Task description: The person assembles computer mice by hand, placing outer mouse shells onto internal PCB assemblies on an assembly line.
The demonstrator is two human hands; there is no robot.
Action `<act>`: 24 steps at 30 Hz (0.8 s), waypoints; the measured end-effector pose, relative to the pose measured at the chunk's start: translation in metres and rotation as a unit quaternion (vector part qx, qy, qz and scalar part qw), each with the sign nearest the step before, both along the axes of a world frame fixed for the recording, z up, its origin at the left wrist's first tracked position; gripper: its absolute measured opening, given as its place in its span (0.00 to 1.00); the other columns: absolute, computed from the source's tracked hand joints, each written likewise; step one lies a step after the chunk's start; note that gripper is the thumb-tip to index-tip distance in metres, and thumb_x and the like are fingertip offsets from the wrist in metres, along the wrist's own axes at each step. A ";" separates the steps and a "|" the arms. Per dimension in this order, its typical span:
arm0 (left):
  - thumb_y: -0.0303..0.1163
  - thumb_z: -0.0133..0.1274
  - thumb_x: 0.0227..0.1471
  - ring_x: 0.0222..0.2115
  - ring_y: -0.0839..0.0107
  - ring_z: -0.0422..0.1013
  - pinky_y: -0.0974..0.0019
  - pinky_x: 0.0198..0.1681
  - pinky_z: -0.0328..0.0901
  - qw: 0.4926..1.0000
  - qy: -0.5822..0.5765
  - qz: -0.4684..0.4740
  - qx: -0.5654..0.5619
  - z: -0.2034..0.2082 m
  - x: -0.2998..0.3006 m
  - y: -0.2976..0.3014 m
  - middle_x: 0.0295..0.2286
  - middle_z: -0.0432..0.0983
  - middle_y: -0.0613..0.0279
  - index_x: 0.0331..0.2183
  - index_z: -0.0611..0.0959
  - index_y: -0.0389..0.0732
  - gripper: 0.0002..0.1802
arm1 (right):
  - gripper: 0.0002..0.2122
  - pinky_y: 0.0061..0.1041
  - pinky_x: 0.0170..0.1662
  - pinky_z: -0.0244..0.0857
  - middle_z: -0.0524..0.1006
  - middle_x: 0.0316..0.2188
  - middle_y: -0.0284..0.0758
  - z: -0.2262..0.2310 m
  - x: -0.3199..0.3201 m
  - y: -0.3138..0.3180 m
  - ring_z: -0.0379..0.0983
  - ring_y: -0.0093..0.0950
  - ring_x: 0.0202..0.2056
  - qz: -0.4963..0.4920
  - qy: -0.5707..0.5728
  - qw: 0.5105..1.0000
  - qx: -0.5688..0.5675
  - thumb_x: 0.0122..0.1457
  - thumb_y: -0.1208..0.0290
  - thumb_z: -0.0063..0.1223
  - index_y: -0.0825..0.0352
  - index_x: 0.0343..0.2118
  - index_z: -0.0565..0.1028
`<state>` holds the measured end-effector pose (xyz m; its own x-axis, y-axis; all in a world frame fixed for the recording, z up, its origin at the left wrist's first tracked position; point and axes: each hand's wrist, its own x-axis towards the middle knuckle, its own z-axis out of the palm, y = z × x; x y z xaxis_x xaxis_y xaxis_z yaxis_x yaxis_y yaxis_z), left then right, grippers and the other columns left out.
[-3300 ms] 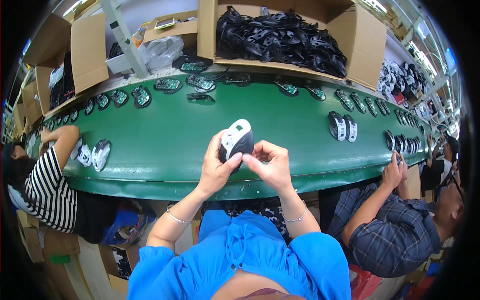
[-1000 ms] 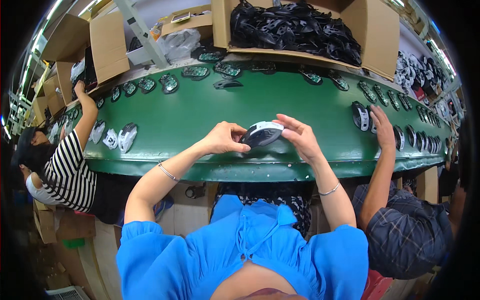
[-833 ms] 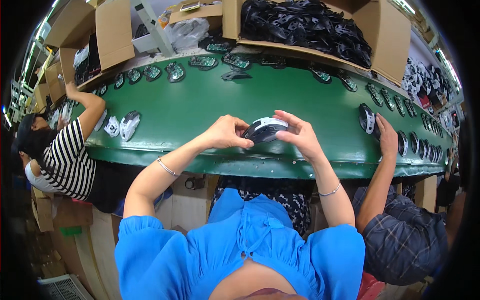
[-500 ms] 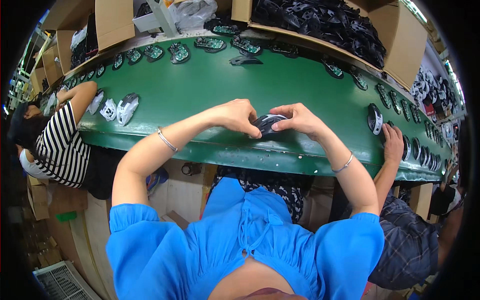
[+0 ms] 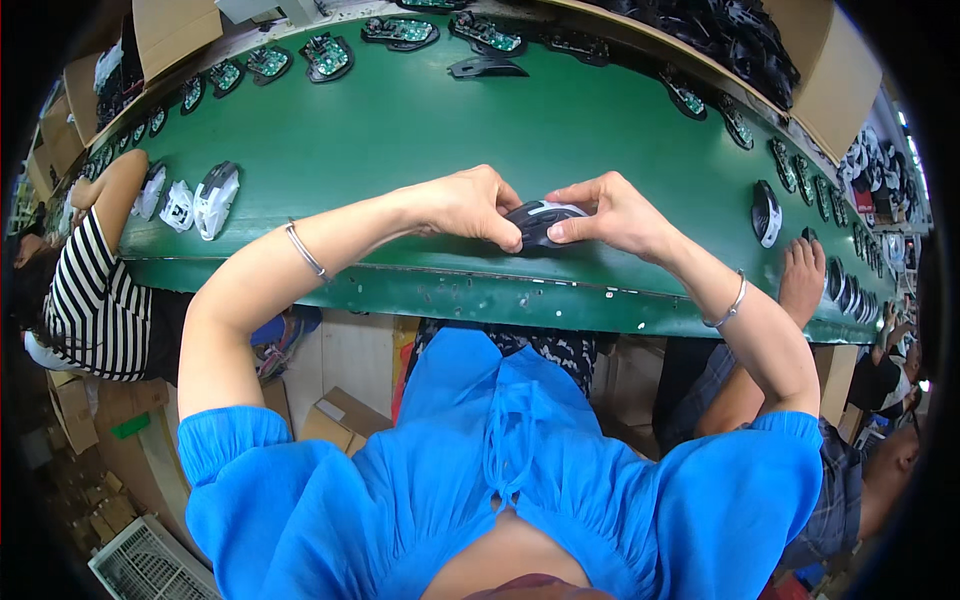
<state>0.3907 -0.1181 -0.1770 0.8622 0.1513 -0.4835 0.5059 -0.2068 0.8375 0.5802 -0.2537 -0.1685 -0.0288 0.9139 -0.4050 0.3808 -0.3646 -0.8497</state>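
Between my two hands, just over the near edge of the green work surface (image 5: 400, 150), is a black and grey computer mouse (image 5: 538, 222). My left hand (image 5: 478, 208) pinches its left end with thumb and fingers. At the other end my right hand (image 5: 610, 215) grips it, thumb on the near side and fingers across the top. Part of the mouse is hidden by my fingers. Farther back lies a dark curved shell piece (image 5: 487, 68), with nobody touching it.
Mouse bases with green circuit boards (image 5: 400, 33) line the far edge. White-and-black mice (image 5: 215, 200) stand at left, another mouse (image 5: 767, 213) at right. A co-worker's hand (image 5: 803, 275) rests on the right side; a striped-sleeved person (image 5: 95, 290) sits left. A cardboard box (image 5: 835, 75) holds dark parts.
Both hands still hold the mouse; its near side is now tilted a little differently. The whole view has shifted, with the table's far side higher in the picture.
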 end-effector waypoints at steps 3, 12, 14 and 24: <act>0.37 0.62 0.30 0.29 0.74 0.72 0.71 0.34 0.66 1.000 0.004 -0.003 -0.004 0.008 0.002 0.001 0.27 0.78 0.57 0.40 0.80 0.28 0.31 | 0.26 0.23 0.45 0.66 0.79 0.36 0.43 0.008 0.000 0.003 0.75 0.26 0.37 -0.017 0.015 1.000 -0.010 0.42 0.68 0.68 0.77 0.45 0.74; 0.39 0.61 0.31 0.31 0.58 0.74 0.64 0.37 0.67 0.965 0.020 -0.162 0.204 0.027 0.012 -0.025 0.31 0.77 0.49 0.43 0.77 0.28 0.35 | 0.30 0.26 0.47 0.67 0.78 0.38 0.47 0.000 -0.013 -0.034 0.76 0.31 0.39 -0.030 -0.024 0.999 0.038 0.39 0.63 0.67 0.77 0.45 0.73; 0.40 0.61 0.32 0.30 0.55 0.73 0.63 0.37 0.67 0.961 0.012 -0.168 0.219 0.035 0.019 -0.028 0.28 0.77 0.49 0.42 0.78 0.28 0.34 | 0.30 0.26 0.46 0.67 0.78 0.38 0.48 0.000 -0.013 -0.033 0.76 0.32 0.39 -0.042 -0.011 0.998 0.036 0.39 0.63 0.66 0.77 0.45 0.73; 0.36 0.66 0.32 0.36 0.64 0.74 0.66 0.43 0.66 0.991 0.055 -0.118 0.037 0.028 0.020 -0.014 0.36 0.77 0.48 0.44 0.77 0.30 0.34 | 0.26 0.27 0.38 0.69 0.80 0.30 0.44 0.006 -0.021 -0.027 0.77 0.31 0.31 -0.001 -0.056 0.998 0.017 0.39 0.65 0.67 0.74 0.42 0.76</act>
